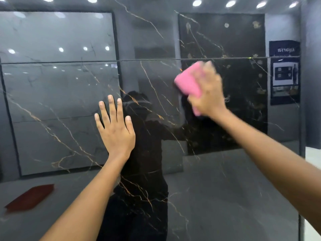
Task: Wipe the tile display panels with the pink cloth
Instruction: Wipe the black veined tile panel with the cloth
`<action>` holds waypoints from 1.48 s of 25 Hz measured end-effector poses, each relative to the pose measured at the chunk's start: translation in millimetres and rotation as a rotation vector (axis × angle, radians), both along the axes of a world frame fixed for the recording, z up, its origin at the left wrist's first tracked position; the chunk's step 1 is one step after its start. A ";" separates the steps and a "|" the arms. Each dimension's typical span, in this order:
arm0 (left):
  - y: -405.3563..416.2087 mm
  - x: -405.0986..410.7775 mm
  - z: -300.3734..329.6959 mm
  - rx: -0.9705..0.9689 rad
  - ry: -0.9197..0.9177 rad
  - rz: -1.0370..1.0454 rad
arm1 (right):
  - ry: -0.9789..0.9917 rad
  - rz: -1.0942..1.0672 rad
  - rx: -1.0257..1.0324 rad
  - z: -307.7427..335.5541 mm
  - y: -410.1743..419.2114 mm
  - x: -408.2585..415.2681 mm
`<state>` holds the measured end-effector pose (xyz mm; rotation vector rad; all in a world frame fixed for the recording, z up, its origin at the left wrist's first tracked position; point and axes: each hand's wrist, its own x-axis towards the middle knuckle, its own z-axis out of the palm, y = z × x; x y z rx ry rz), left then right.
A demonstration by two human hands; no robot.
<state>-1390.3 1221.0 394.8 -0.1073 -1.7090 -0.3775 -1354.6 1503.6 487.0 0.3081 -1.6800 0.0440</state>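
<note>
Nearest the camera, 2 bare forearms reach up from the bottom edge toward a glossy dark tile display panel (217, 180) veined in gold and white. The left hand (115, 126) lies flat against the panel a little left of its middle, fingers straight and spread wide, palm on the surface, holding nothing. The right hand (207, 91) is higher and toward the right, blurred, its fingers curled over the pink cloth (188, 81), which it presses against the panel just below a thin horizontal seam (147, 60) that crosses the panel from its left edge to its right edge. The cloth sticks out to the left of the hand, and a small tail of it shows below the wrist. The panel's right edge runs down the right side of the view, with a pale strip of floor (312, 155) beyond it. In the polished surface, reflections appear: the dark shape of the person between the 2 arms, a red flat piece (30, 197) near the lower left corner, framed grey and black tile panels, a poster (284, 72) near the right edge, and round ceiling lights (197, 2) along the top edge.
</note>
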 end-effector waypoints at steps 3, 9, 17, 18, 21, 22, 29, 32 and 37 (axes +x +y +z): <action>3.2 0.1 -0.2 -0.002 0.018 -0.006 | -0.060 0.032 -0.290 49.8 -7.1 8.4; -3.7 0.1 -2.0 -0.028 0.042 -0.037 | -0.166 0.106 0.847 -123.0 -70.1 -5.1; -9.1 6.1 -61.3 -0.092 -0.008 -0.090 | -0.002 0.110 -0.208 -61.6 60.3 -1.5; -10.8 7.1 -85.6 -0.100 -0.022 -0.090 | -0.024 0.105 -0.170 -100.3 57.2 -3.7; -8.8 7.8 -149.0 -0.108 -0.048 -0.079 | -0.142 0.093 0.341 -241.5 26.6 1.0; -7.8 7.2 -161.2 -0.111 -0.052 -0.081 | -0.200 0.079 0.503 -267.9 24.1 5.9; -8.5 5.4 -169.8 -0.099 -0.087 -0.080 | 0.022 0.221 -0.196 -73.5 -9.7 1.1; -11.7 3.4 -172.1 -0.124 -0.061 -0.105 | 0.031 0.250 0.165 -114.6 -66.7 -11.4; -27.8 3.4 -186.9 -0.238 -0.064 -0.142 | -0.262 0.037 1.107 -265.5 -48.8 9.7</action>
